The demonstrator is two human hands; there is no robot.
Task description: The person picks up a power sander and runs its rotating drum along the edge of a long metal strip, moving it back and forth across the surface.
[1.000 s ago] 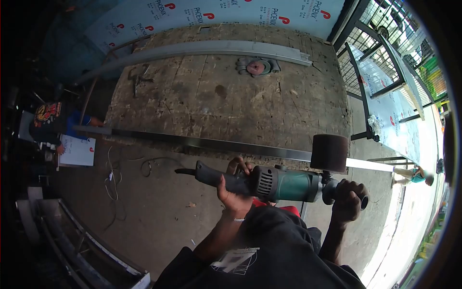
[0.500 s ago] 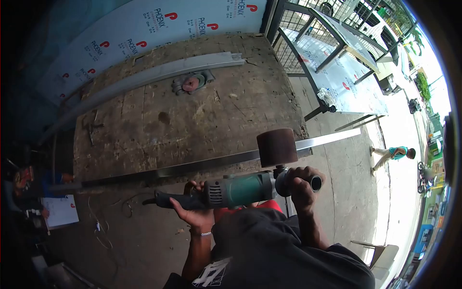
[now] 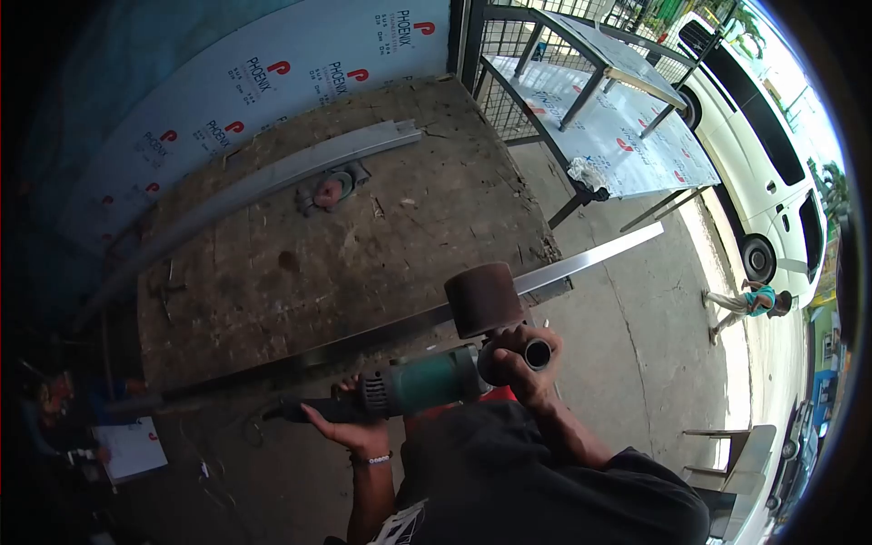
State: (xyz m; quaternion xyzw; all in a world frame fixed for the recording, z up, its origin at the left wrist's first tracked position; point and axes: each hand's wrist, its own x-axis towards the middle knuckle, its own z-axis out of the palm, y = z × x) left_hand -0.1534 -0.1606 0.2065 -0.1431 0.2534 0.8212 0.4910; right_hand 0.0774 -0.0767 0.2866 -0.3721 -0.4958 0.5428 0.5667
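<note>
In the head view, the sander (image 3: 427, 381) is held crosswise in front of the person's torso, just on the near side of the bench (image 3: 427, 209). Its long axis runs from lower left to upper right, nearly level across the view and climbing slightly; the black handle (image 3: 336, 411) points left and the geared end points right. The drum (image 3: 484, 300) stands off that right end, on the far side, its own axis roughly square to the body and pointing away from the torso. It overlaps the bar (image 3: 599, 259); whether they touch cannot be told.

The left hand (image 3: 365, 438) is turned palm up, part closed under the black handle, thumb on the near side and fingers curled round the far side. The right hand (image 3: 530, 365) is closed in a fist round the side grip (image 3: 538, 354), whose open round end shows.

The bar lies along the bench's near edge, slanting up to the right and sticking out past the corner. On the bench are a channel (image 3: 300, 163), a wheeled piece (image 3: 329, 189) just beside it and, at the left, a clamp (image 3: 170, 289). To the right stand a metal frame (image 3: 581, 118) and, farther off, a person (image 3: 756, 302) near a white van (image 3: 754, 154)
</note>
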